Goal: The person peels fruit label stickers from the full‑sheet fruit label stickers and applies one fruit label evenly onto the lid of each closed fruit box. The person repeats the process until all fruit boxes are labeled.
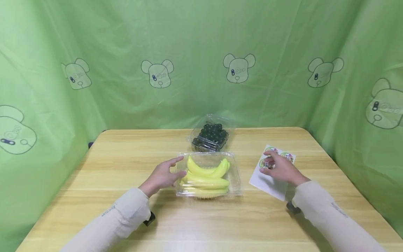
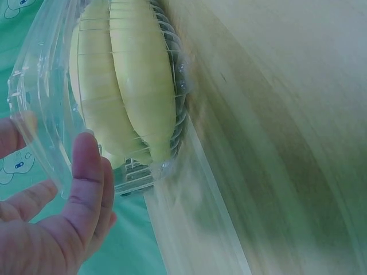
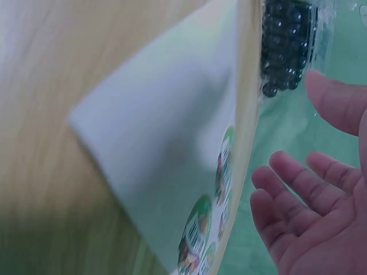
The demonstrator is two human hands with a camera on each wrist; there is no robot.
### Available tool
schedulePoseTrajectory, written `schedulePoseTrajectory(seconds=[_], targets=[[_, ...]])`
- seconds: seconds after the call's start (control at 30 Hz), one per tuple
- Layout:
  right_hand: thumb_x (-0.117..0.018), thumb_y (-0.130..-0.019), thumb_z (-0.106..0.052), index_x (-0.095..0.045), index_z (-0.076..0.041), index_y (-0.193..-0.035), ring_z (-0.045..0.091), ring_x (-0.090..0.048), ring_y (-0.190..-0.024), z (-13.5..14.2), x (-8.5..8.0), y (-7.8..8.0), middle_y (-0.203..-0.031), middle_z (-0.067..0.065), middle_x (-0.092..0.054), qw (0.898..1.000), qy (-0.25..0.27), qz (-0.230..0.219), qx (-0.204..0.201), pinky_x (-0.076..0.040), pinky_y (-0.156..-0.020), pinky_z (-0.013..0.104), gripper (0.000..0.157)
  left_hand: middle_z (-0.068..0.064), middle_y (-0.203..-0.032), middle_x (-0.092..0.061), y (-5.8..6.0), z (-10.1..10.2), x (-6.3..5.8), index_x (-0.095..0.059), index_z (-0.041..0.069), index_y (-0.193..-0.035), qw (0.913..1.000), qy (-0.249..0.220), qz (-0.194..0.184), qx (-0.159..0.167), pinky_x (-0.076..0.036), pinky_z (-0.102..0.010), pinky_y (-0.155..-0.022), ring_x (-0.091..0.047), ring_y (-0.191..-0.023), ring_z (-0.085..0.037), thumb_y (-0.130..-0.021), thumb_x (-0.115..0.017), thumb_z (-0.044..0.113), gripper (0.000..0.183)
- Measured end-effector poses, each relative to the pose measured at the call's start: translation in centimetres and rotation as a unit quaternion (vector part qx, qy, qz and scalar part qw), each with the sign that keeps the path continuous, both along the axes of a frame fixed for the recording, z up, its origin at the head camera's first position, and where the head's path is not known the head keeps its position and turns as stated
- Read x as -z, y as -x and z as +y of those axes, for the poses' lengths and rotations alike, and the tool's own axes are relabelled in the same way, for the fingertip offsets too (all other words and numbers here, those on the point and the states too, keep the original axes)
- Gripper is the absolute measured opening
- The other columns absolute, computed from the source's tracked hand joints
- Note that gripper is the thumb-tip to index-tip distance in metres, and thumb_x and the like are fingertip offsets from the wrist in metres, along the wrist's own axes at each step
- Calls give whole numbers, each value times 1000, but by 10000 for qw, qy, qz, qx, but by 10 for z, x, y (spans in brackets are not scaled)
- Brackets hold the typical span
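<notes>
A clear plastic clamshell box (image 1: 234, 175) with several yellow bananas (image 1: 204, 181) inside sits at mid-table. At its left side is my left hand (image 1: 163, 175), fingers spread and relaxed; the thumb and forefinger tips are right at the box's edge. In the left wrist view, the left fingertips (image 2: 86, 149) overlap the clear plastic. My right hand (image 1: 281, 169) hovers over a white sheet (image 1: 272, 185) bearing round stickers (image 1: 267, 163), its fingers loosely bent and holding nothing. The right wrist view has that hand (image 3: 315, 217) apart from the sheet, palm and fingers visible.
Behind the banana box stands another clear box holding dark grapes (image 1: 213, 133), its lid raised. The wooden table (image 1: 126, 150) ends at a green curtain (image 1: 195, 94) printed with bear heads, which also runs along both sides.
</notes>
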State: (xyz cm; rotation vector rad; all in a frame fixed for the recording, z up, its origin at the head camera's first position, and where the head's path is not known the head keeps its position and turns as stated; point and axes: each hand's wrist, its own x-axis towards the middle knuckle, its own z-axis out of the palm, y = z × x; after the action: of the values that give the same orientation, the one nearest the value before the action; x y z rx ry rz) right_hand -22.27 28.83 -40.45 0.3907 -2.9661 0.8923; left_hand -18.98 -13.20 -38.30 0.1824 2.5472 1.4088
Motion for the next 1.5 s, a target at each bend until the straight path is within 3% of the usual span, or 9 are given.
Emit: schedulePoseTrajectory(seconds=[0.2, 0.43, 0.83, 1.0, 1.5], targets=[[-80, -80, -24, -38, 10, -136, 51, -53, -112, 12, 4, 3, -120, 35, -56, 9998, -174, 48, -66, -39, -96, 64, 78, -27, -144, -41, 0, 0, 0, -43, 22, -147, 9999, 101, 38, 23, -52, -42, -83, -61, -57, -22, -90, -70, 25, 64], [-80, -79, -28, -38, 11, -136, 54, -49, -114, 23, 7, 4, -124, 39, -50, 9988, -484, -13, -24, -38, -95, 66, 81, -26, -144, -41, 0, 0, 0, -43, 25, -147, 9999, 155, 34, 32, -48, -49, -91, -62, -58, -21, -90, -70, 27, 63], [-83, -73, -39, -36, 12, -139, 58, -44, -115, 36, 18, 0, -129, 40, -45, 9967, -702, -383, 149, -34, -96, 69, 96, -26, -144, -41, 0, -1, 2, -42, 26, -147, 9998, 179, 37, 100, -50, -47, -87, -62, -59, -20, -90, -69, 29, 63], [-84, -69, -46, -33, 13, -139, 62, -41, -115, 38, 20, -2, -128, 44, -42, 9948, -806, -624, -58, -33, -96, 71, 104, -25, -144, -42, -1, -2, 0, -42, 25, -147, 9998, 157, 56, 99, -50, -50, -89, -62, -59, -20, -91, -69, 28, 63], [-86, -66, -43, -34, 18, -136, 61, -38, -119, 38, 18, -4, -130, 45, -40, 9889, -1120, -852, -476, -31, -99, 69, 106, -24, -143, -43, -2, -2, -3, -42, 25, -148, 9998, 161, 3, 110, -46, -55, -95, -62, -60, -23, -91, -68, 27, 62]])
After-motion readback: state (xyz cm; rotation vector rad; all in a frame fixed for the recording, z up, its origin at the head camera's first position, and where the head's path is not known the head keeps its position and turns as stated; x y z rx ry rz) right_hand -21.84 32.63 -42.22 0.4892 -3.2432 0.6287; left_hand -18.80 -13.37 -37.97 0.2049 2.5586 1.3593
